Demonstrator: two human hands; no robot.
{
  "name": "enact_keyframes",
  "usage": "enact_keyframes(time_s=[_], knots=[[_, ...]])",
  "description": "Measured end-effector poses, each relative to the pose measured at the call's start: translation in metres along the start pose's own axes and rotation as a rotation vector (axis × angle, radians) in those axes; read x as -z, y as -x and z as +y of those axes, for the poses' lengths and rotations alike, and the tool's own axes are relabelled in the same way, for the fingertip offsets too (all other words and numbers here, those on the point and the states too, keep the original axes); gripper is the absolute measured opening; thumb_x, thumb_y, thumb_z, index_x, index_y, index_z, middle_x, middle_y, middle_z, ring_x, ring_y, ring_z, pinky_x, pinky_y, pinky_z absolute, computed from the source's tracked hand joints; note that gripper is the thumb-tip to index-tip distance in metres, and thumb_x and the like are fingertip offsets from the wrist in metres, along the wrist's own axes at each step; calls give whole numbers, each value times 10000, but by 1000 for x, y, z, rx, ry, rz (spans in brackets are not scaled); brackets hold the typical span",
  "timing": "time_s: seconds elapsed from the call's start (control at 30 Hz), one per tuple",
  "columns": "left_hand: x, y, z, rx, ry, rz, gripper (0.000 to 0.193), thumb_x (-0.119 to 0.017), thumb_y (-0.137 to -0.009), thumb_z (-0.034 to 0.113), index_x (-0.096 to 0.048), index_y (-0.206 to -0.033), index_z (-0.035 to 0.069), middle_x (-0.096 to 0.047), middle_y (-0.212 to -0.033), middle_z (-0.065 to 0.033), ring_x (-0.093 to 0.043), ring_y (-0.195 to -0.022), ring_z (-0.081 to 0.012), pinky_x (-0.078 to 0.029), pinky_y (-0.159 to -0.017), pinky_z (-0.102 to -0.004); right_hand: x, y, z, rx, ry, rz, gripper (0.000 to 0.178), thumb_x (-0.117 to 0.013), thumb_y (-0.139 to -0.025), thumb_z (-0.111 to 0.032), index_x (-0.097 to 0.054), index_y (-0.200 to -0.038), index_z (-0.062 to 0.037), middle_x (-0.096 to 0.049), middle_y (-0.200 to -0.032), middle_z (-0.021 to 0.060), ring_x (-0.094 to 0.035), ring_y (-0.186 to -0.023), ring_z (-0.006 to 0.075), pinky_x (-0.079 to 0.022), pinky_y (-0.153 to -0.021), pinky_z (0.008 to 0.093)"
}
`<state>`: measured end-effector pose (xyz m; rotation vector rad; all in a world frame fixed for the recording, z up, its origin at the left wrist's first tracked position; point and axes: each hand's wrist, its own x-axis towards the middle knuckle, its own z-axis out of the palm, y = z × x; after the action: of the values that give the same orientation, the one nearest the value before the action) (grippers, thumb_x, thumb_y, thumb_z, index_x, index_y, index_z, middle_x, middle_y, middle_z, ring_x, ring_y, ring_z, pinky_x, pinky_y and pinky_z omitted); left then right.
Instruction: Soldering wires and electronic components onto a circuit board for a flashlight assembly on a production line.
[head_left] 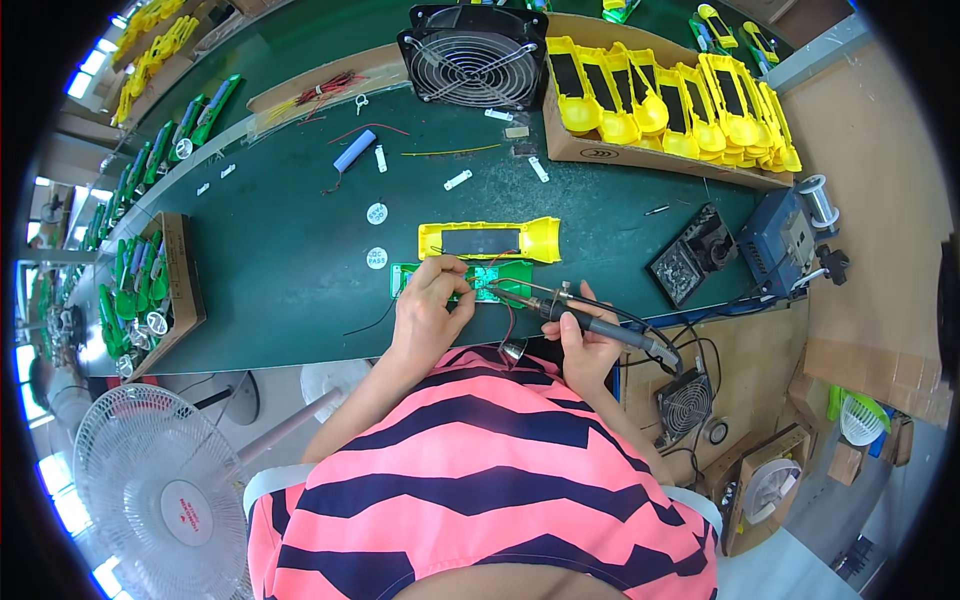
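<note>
My right hand [590,345] grips a soldering iron [628,334], its tip resting at a small circuit board [484,284] in a green plastic housing [518,270]. Over the left part of that housing, my left hand [428,308] pinches its fingers together close to the iron's tip. What those fingers hold is too small to make out. Thin red and black wires run out of the housing. A small round lamp reflector [514,350] hangs at the table edge by a red wire. Just beyond lies a yellow torch-shaped shell [541,240] with a dark panel.
Boxes of yellow shells [590,140] and green assemblies [180,270] flank the green table. A black fan [472,60] stands at the back. Right are a sooty black tray [695,255], a blue soldering station [775,240] and solder spool [818,203]. A blue battery [354,151] lies back left.
</note>
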<state>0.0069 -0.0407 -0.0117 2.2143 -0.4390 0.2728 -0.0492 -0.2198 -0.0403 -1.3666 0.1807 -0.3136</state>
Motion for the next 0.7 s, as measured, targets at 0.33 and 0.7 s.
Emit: enact_keyframes(time_s=[0.33,0.7], knots=[[0,-1,1,10,-13,0,137,-629,-602,-34,-516,-666,9,-543,-866,-99,-559,-745,-262,-461,-626,-333,5,0,3,-109,-83,-14,215,-551,-776,32,-469,-969,79,-352,-1208,279,-624,-668,178,-545,-573,231],[0,-6,3,18,-84,-38,118,-602,-612,-48,-511,-659,9,-528,-865,-107,-555,-767,-244,-457,-628,-315,19,-2,-2,14,-6,-6,216,-536,-794,12,-459,-988,70,-587,-859,190,-623,-623,155,-526,-596,225]])
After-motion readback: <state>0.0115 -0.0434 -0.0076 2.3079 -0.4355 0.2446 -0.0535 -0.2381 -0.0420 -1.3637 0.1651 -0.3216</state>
